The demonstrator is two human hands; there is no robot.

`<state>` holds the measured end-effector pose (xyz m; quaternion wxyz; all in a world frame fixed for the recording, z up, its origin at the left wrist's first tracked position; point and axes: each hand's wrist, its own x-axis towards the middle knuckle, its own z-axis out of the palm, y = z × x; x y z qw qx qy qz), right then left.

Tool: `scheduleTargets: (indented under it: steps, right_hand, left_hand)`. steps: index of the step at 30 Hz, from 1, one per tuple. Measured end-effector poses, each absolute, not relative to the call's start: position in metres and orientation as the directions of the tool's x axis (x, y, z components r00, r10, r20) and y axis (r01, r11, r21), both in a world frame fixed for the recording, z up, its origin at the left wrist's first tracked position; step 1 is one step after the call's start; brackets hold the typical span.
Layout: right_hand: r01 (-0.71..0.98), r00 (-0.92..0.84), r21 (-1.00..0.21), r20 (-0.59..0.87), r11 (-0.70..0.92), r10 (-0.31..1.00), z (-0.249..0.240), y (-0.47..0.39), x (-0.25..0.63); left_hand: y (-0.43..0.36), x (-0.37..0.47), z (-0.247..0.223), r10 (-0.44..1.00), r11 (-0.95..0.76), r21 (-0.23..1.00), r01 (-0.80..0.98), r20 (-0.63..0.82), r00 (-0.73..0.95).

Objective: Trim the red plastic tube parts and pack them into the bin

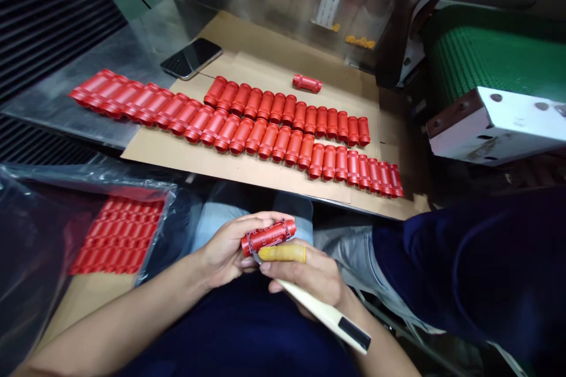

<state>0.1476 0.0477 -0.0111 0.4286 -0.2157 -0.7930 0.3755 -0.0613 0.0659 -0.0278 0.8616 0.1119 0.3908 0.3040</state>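
Low in front of my body, my left hand (227,250) is closed around a red plastic tube (267,237) with raised ribs and cut-out slots, held slightly tilted. My right hand (309,274) grips a trimming knife (322,312) with a cream handle and a black end. The knife's small curved metal tip meets the tube's left part, partly hidden by my fingers. A yellow finger cot (283,252) covers my right index finger, which lies along the tube. Beyond my hands, two long rows of similar red tubes (265,138) lie side by side on the cardboard-covered table.
One separate red tube (307,83) lies behind the rows. A phone (191,59) rests at the table's back left. At lower left, a plastic-lined box (150,241) holds many red tubes. A green conveyor belt (499,53) stands at right, near another person's dark sleeve (464,265).
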Motion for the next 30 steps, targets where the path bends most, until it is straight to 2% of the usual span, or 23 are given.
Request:
scheduleTargets:
  steps: [11, 17, 19, 22, 25, 27, 30]
  right_hand:
    - [0.059, -0.503, -0.794, 0.499, 0.605, 0.705, -0.011, 0.045, 0.146]
    - [0.156, -0.634, -0.751, 0.422, 0.642, 0.648, 0.005, 0.05, 0.144]
    - [0.091, -0.657, -0.785, 0.415, 0.613, 0.629, 0.011, 0.049, 0.144]
    - [-0.171, -0.66, -0.872, 0.448, 0.459, 0.603, 0.014, 0.042, 0.144]
    - [-0.301, -0.564, -0.922, 0.379, 0.245, 0.733, 0.006, 0.032, 0.149]
    - [-0.223, -0.443, -0.95, 0.296, 0.216, 0.846, -0.003, 0.028, 0.153]
    - [0.073, -0.187, -0.96, 0.253, 0.27, 0.949, -0.015, 0.025, 0.156]
  left_hand:
    - [0.066, -0.061, -0.028, 0.644, 0.764, 0.454, -0.459, -0.589, 0.488]
    - [0.066, -0.06, -0.031, 0.646, 0.759, 0.462, -0.459, -0.626, 0.437]
    - [0.067, -0.06, -0.031, 0.668, 0.74, 0.483, -0.468, -0.604, 0.435]
    - [0.069, -0.061, -0.031, 0.703, 0.71, 0.492, -0.504, -0.533, 0.471]
    - [0.071, -0.062, -0.03, 0.729, 0.684, 0.498, -0.534, -0.5, 0.468]
    - [0.071, -0.062, -0.029, 0.745, 0.666, 0.513, -0.541, -0.497, 0.446]
    - [0.067, -0.062, -0.028, 0.803, 0.596, 0.6, -0.533, -0.465, 0.374]
